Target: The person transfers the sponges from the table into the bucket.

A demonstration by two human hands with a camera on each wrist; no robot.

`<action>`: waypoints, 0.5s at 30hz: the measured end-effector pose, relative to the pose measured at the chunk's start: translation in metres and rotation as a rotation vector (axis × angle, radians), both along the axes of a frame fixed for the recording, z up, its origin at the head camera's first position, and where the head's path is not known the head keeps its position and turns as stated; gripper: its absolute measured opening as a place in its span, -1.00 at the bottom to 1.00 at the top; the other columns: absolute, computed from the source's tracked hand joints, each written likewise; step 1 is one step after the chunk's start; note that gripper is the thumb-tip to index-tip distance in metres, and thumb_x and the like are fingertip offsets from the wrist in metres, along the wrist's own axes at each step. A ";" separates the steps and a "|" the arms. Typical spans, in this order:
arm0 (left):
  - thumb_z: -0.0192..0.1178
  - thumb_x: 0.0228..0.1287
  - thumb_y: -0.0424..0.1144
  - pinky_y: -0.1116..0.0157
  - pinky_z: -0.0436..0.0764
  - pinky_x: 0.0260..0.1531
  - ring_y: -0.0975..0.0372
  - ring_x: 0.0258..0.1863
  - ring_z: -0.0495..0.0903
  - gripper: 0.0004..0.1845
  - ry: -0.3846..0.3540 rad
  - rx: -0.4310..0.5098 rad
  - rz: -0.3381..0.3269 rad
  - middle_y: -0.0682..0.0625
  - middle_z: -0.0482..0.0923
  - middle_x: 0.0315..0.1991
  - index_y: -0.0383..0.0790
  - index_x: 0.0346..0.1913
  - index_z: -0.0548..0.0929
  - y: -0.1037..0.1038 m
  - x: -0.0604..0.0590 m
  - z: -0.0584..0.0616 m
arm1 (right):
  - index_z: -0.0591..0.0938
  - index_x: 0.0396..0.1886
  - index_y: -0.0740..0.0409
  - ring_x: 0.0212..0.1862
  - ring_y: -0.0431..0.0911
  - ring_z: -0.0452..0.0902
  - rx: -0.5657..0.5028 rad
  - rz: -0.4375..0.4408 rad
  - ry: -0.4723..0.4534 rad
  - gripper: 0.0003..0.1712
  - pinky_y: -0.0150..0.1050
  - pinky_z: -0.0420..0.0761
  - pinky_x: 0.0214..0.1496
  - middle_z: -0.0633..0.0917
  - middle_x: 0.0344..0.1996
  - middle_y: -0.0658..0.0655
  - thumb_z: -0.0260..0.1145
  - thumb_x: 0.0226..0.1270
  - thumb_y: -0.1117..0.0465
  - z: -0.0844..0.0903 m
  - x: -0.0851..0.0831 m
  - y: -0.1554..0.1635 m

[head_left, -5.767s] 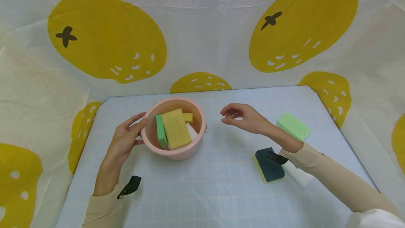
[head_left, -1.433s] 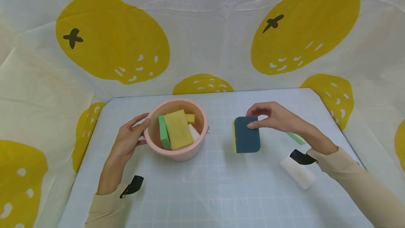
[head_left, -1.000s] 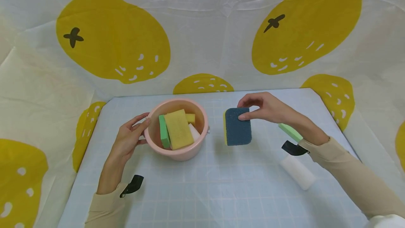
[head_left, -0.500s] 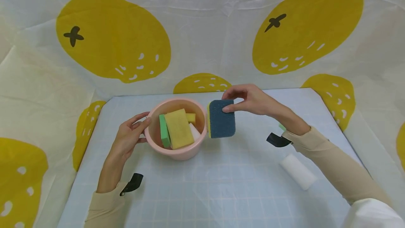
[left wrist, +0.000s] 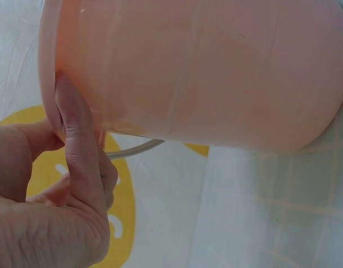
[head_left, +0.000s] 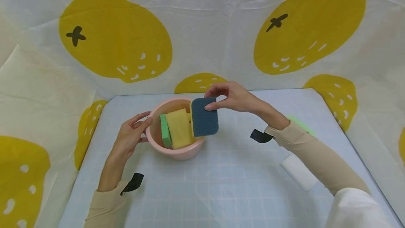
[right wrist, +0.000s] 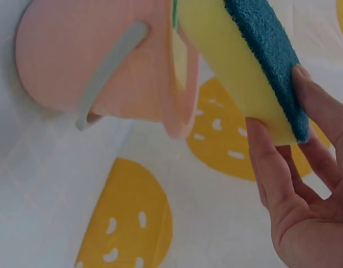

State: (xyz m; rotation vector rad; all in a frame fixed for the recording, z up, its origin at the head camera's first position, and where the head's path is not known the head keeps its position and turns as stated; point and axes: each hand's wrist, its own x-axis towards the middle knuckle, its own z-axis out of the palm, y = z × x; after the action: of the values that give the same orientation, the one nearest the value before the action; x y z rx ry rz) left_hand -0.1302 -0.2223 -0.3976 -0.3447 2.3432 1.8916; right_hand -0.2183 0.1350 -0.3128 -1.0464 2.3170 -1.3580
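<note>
My left hand (head_left: 128,136) grips the rim of a pink bucket (head_left: 180,154) on its left side. In the left wrist view, fingers (left wrist: 76,128) lie along the outside wall just under that rim. My right hand (head_left: 232,97) pinches a scrub sponge (head_left: 205,117) by its upper right edge, thumb on the dark blue scouring side. The sponge hangs upright over the bucket's right rim, its yellow foam side turned left, as the right wrist view shows. Inside the bucket lie a yellow sponge (head_left: 180,129) and a green sponge (head_left: 165,130); the scrub sponge hides part of the contents.
A white sponge (head_left: 299,172) lies on the light blue gridded table (head_left: 202,192) at the right. Behind the right forearm a light green sponge (head_left: 302,125) shows partly. The bucket's grey handle (right wrist: 113,70) hangs down its side. A lemon-print sheet (head_left: 212,45) walls the table.
My right hand has picked the scrub sponge up off the table and carried it left to the bucket's rim. My left hand keeps its hold on the bucket.
</note>
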 end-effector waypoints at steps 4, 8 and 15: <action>0.29 0.41 0.12 0.29 0.77 -0.32 0.34 -0.32 0.66 -0.30 -0.003 0.003 0.004 0.12 0.68 -0.20 -0.13 0.48 0.43 0.000 0.000 0.000 | 0.71 0.02 0.22 0.04 -0.03 0.63 -0.025 0.019 0.002 -0.63 -0.18 0.69 0.13 0.72 -0.08 0.10 0.56 0.23 0.28 -0.003 -0.003 -0.011; 0.30 0.41 0.11 0.29 0.77 -0.32 0.34 -0.32 0.66 -0.30 -0.009 0.010 0.010 0.12 0.68 -0.20 -0.13 0.48 0.43 0.000 0.000 0.000 | 0.72 0.00 0.22 0.00 -0.04 0.65 -0.053 0.045 0.016 -0.64 -0.17 0.69 0.13 0.73 -0.12 0.09 0.57 0.22 0.30 -0.007 -0.006 -0.021; 0.30 0.41 0.10 0.28 0.77 -0.32 0.34 -0.30 0.66 -0.30 -0.017 0.025 0.015 0.12 0.68 -0.19 -0.11 0.48 0.43 0.000 0.000 0.000 | 0.73 0.00 0.20 -0.02 -0.08 0.65 -0.040 0.077 0.045 -0.64 -0.20 0.65 0.17 0.75 -0.13 0.04 0.58 0.22 0.27 -0.016 -0.009 -0.037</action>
State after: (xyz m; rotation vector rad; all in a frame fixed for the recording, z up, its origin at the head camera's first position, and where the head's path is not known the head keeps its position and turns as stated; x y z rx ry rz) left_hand -0.1300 -0.2219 -0.3974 -0.3762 2.3104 1.9149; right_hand -0.2275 0.0979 -0.3290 -1.1766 2.2645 -1.3704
